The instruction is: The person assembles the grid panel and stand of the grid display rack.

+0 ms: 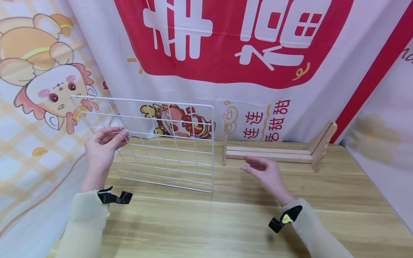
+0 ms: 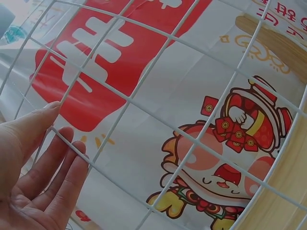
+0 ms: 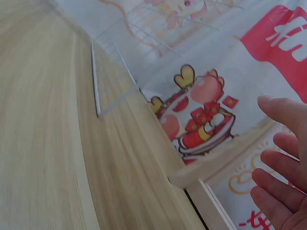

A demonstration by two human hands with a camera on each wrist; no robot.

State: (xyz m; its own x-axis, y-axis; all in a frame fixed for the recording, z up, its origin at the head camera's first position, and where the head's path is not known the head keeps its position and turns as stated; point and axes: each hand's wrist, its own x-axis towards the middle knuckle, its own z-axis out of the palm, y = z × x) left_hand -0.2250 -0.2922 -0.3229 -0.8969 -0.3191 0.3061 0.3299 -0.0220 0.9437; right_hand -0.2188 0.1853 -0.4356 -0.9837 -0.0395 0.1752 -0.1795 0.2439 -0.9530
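Observation:
My left hand [image 1: 101,148] pinches a white wire grid panel [image 1: 213,143] at its left part, thumb on one side and fingers on the other. The panel stands roughly upright over the table, its lower edge close to the tabletop; whether it touches cannot be told. In the left wrist view, the thumb and fingertips meet a crossing of the wires [image 2: 128,100]. My right hand [image 1: 267,175] holds nothing, its fingers loosely extended, in front of a wooden stand [image 1: 269,156]. That stand has a long low base and an upright slanted piece at each end.
The wood-grain table [image 1: 206,225] reaches back to a hanging cloth [image 1: 180,86] with red and white print. Another patterned cloth [image 1: 19,150] hangs at the left, and a pale one [image 1: 384,150] at the right. The stand sits near the table's back edge.

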